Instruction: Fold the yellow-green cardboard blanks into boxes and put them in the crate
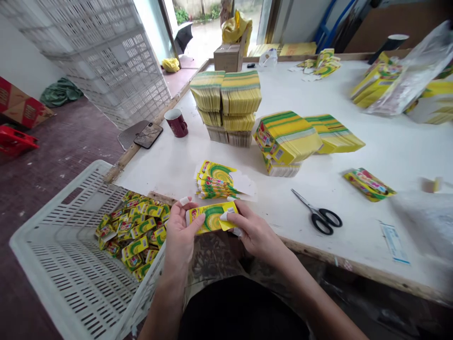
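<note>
Between my two hands, at the near edge of the table, is a small yellow and green cardboard box (212,217). My left hand (182,226) grips its left end, thumb on the front face. My right hand (249,229) pinches the right end, where a yellow flap sticks out. White wraps cover some of my fingertips. Just beyond the box lies a fanned pile of flat yellow cartons (215,179). To the left, a white plastic crate (67,283) holds many small yellow boxes (143,226).
Black-handled scissors (318,215) lie to the right, near a flat colourful packet (369,184). Stacked carton bundles (226,99) and a tilted bundle (288,137) stand farther back. A maroon mug (176,123) and a phone (148,135) sit at the left edge. Tall white crates (116,56) rise beyond.
</note>
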`<state>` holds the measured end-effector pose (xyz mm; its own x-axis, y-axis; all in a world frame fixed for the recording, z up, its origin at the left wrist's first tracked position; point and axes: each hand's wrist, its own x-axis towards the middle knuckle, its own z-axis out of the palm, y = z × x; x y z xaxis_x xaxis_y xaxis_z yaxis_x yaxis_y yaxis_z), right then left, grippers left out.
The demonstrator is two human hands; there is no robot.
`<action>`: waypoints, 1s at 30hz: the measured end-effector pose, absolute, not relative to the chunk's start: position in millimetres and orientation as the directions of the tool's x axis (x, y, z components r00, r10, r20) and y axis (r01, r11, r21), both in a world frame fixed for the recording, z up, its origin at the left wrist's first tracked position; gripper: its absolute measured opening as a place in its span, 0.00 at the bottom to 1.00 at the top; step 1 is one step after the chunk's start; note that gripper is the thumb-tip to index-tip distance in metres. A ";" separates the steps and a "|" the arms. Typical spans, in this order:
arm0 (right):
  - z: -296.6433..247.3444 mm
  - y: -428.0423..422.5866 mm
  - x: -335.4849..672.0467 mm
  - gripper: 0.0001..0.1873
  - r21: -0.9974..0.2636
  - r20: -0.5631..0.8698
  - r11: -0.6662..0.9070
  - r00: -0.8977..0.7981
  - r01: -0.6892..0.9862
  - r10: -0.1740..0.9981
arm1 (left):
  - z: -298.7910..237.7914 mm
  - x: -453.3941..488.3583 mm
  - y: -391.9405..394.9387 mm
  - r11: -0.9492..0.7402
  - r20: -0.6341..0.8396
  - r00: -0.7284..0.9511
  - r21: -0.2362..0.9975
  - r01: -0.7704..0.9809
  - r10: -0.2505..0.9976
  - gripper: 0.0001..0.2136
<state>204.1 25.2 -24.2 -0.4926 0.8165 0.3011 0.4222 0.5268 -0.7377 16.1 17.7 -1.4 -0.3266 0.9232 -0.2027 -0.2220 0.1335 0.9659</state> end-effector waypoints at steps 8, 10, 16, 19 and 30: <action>-24.2 26.6 209.0 0.24 -0.719 0.264 0.545 -0.557 0.431 0.788 | -3.3 13.4 18.7 0.138 -0.259 -0.328 0.927 -0.348 0.909 0.25; -23.8 25.5 207.4 0.25 -0.697 0.228 0.533 -0.557 0.480 0.799 | -3.3 13.8 19.3 0.144 -0.265 -0.322 0.924 -0.353 0.909 0.25; -17.5 20.5 205.6 0.16 -0.773 0.225 0.476 -0.521 0.419 0.823 | -0.9 14.7 19.3 0.137 -0.235 -0.343 0.948 -0.287 0.909 0.23; -18.1 18.3 204.1 0.16 -0.848 0.266 0.417 -0.419 0.326 0.868 | -0.1 20.4 16.5 0.134 -0.212 -0.328 0.961 -0.243 0.921 0.21; -27.7 20.9 191.7 0.37 -0.982 0.118 0.158 -0.314 0.105 0.942 | -4.8 27.6 5.6 0.099 -0.136 -0.348 0.987 -0.123 0.927 0.17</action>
<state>191.7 20.9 -27.7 -0.3143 0.9420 0.1181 0.1046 0.1580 -0.9819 27.6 5.6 -4.8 -0.3484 0.9274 -0.1361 -0.1231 0.0986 0.9875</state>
